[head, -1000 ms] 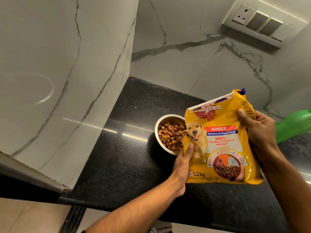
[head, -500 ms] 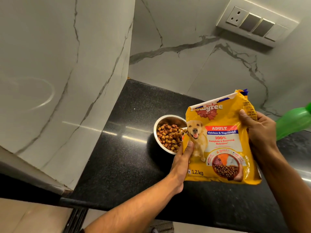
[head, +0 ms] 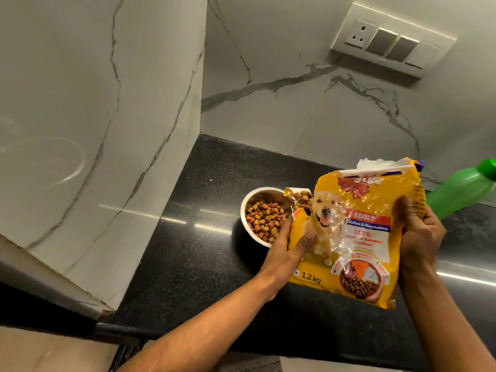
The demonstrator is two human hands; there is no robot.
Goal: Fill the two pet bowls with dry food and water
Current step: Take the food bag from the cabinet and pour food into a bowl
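A yellow dry dog food bag [head: 357, 237] is held upright over the black counter [head: 188, 259]. My left hand [head: 288, 245] grips its left edge, thumb on the front. My right hand [head: 420, 234] grips its right edge. The bag's torn left corner shows kibble beside a steel bowl [head: 264, 214], which holds brown kibble and stands on the counter left of the bag. A green bottle [head: 461, 190] with a green cap lies tilted behind my right hand. No second bowl shows.
Marble walls close the counter on the left [head: 94, 130] and at the back. A socket and switch panel [head: 389, 41] hangs on the back wall. The counter's front edge [head: 128, 328] runs below my arms.
The bag has crumpled and tilted slightly, its torn left corner now open with kibble showing next to the bowl. My left thumb has moved further onto the bag's front.
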